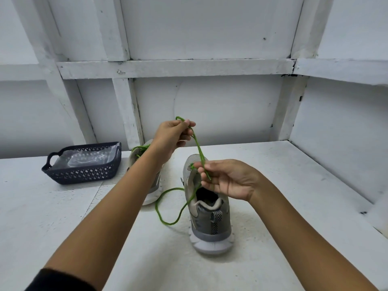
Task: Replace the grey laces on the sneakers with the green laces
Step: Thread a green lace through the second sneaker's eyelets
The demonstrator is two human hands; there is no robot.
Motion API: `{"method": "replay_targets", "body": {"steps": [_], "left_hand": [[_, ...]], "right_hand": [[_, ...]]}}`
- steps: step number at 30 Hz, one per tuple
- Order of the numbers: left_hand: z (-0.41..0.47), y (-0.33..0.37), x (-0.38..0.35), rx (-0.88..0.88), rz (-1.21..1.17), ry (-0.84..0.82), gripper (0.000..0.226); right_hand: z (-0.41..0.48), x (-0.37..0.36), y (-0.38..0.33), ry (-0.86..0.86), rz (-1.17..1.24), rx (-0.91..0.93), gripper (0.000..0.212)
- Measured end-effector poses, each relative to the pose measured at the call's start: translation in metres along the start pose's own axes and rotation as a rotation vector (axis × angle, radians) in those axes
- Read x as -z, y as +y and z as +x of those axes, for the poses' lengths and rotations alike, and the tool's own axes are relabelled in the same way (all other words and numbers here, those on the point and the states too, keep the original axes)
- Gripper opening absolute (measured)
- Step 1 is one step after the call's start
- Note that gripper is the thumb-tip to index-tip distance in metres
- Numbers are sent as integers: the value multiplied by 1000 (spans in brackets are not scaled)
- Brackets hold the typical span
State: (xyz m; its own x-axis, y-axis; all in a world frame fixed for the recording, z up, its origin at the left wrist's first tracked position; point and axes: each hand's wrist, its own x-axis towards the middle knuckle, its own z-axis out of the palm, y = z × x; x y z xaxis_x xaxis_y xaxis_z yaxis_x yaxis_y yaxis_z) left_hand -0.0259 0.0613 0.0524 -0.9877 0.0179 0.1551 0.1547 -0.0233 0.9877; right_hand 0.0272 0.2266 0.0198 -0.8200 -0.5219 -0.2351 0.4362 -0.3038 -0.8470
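Observation:
A grey sneaker (pixel 212 223) stands on the white table with its heel toward me. A green lace (pixel 198 147) rises from its front eyelets. My left hand (pixel 172 137) pinches the lace high above the shoe, and my right hand (pixel 228 178) pinches it lower, just over the tongue. A slack loop of the same lace lies on the table to the left of the shoe. The second grey sneaker (pixel 152 186) sits behind my left forearm, mostly hidden, with green lace showing at its top.
A dark blue perforated basket (pixel 84 172) with clear plastic inside stands at the back left of the white table (pixel 294 206). White framed walls close the table at the back and right.

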Motion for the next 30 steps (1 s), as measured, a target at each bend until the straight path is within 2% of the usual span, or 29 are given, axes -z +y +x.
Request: {"method": "replay_targets", "body": {"steps": [2,5,7,10,14,17,23,25,30], "left_hand": [[-1,-1,-3,35,154,6,26],[-9,-11,-13,61,591,25,43],[-18,-26,-20,23,864,41,45],[-35,-50,-34,-6,1046,72,40],[-56,-59,-51,35,1076,10,42],[-55,-63,-50,46,999,26,35],[-38,-75,-36,96,698,-60,19],[-37,-79,-34,101,605,-63,22],[-35,-84,-34,99,581,-69,28]], "right_hand": [[-4,5,0,-1,-14,41,19],[-6,14,0,83,12,162,17],[-5,22,0,182,46,262,15],[-1,34,2,311,35,357,13],[11,42,14,454,-151,399,13],[19,43,25,512,-178,439,14],[28,42,37,481,-187,512,19],[29,42,40,481,-206,526,21],[31,41,43,520,-316,613,23]]}}
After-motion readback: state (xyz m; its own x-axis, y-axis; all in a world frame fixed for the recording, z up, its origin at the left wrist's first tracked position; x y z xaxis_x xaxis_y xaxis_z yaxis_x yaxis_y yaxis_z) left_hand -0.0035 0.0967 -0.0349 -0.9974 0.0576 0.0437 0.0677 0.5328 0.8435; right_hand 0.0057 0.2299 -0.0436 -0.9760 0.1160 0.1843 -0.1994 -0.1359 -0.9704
